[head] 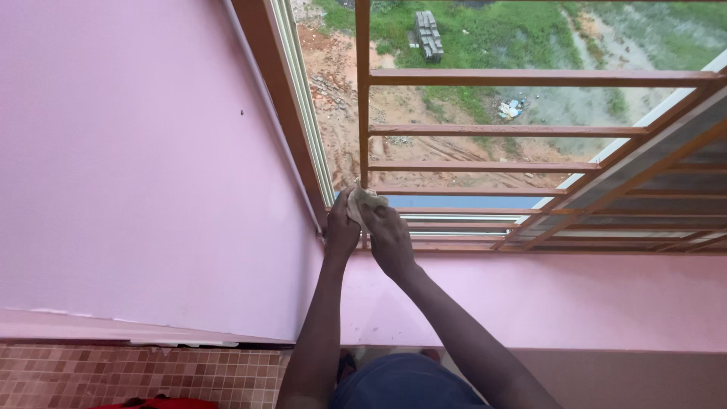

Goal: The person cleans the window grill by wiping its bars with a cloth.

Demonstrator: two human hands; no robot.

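Observation:
Both my hands reach forward to the lower left corner of a window. My left hand [341, 227] and my right hand [388, 236] are closed together around a crumpled pale cloth [365, 198]. The cloth is pressed against the foot of a brown vertical bar [362, 91] of the window grille, just above the sill. The window frame [282, 113] runs up along the left side, next to my left hand.
Horizontal brown grille bars [515, 130] cross the window, with bare ground and grass far below. A pink wall [136, 167] fills the left, and a pink ledge [568, 295] runs under the window. Brown mosaic floor tiles [113, 375] lie at the lower left.

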